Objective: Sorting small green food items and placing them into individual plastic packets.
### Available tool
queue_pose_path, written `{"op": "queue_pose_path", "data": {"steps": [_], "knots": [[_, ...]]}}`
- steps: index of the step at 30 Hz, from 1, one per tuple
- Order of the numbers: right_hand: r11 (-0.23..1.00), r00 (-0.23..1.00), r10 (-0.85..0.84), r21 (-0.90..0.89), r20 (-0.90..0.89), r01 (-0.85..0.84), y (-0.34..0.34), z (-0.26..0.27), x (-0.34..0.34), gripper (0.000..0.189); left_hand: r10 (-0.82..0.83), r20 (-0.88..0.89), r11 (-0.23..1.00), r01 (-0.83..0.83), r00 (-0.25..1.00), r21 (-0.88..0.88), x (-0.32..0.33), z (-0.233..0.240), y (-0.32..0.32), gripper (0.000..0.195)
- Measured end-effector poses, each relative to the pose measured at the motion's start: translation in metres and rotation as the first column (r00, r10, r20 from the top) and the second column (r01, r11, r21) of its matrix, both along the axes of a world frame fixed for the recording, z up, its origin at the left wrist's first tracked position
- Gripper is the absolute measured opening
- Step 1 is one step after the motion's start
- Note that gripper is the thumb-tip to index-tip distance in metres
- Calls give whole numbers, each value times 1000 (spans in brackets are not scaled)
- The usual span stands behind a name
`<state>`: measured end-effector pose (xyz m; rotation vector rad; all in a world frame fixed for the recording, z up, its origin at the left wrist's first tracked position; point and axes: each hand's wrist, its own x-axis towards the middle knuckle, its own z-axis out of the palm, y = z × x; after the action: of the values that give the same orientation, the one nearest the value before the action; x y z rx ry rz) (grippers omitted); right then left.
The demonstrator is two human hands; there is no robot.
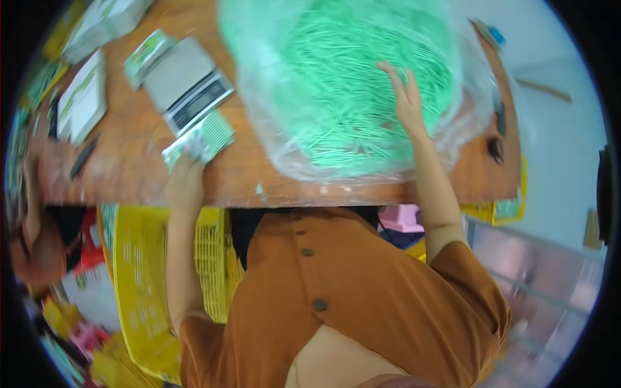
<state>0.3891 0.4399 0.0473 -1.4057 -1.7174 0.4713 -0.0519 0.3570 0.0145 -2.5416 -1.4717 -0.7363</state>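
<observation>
My left hand [185,182] grips a small printed packet [194,143] with thin green sticks showing at one end. Right behind the packet stands a digital scale [187,87] with a flat platform and a dark display. Another green-and-white printed packet [148,56] lies against the scale's far left side. My right hand [409,104] is over a heap of thin green plastic sticks [359,87], fingers spread, with nothing seen in its grasp. A large clear plastic bag [271,131] lies spread around the heap. Blur hides whether the right fingertips touch the sticks.
The wooden table [131,169] also holds white boxes [85,99] and a dark narrow tool [85,156] at left. A yellow plastic crate [140,291] stands below the table edge. Another person's arm [31,194] shows at far left. Small dark objects [496,149] lie near the right edge.
</observation>
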Motion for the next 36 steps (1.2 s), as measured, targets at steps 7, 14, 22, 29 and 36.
{"op": "queue_pose_path", "data": {"steps": [7, 14, 22, 29, 36], "knots": [[971, 971, -201, -102, 128, 215, 16, -3, 3, 32, -48, -192, 998, 39, 980, -53, -4, -9, 7, 31], [949, 994, -66, -314, -89, 35, 7, 6, -2, 28, -75, 7, 997, 75, 997, 13, -16, -11, 4, 45], [996, 998, 36, -74, -57, -40, -5, 1, -6, 20, -4, 109, 999, -2, 994, 52, -1, 21, 5, 25], [928, 549, -83, -266, -832, -263, 7, 17, -13, 34, -179, 659, 968, 252, 731, -16, 149, 44, 47, 16], [917, 745, -140, -370, -652, -151, -11, 38, -13, 37, -548, 438, 807, 588, 712, 52, 208, 4, 49, 15]]}}
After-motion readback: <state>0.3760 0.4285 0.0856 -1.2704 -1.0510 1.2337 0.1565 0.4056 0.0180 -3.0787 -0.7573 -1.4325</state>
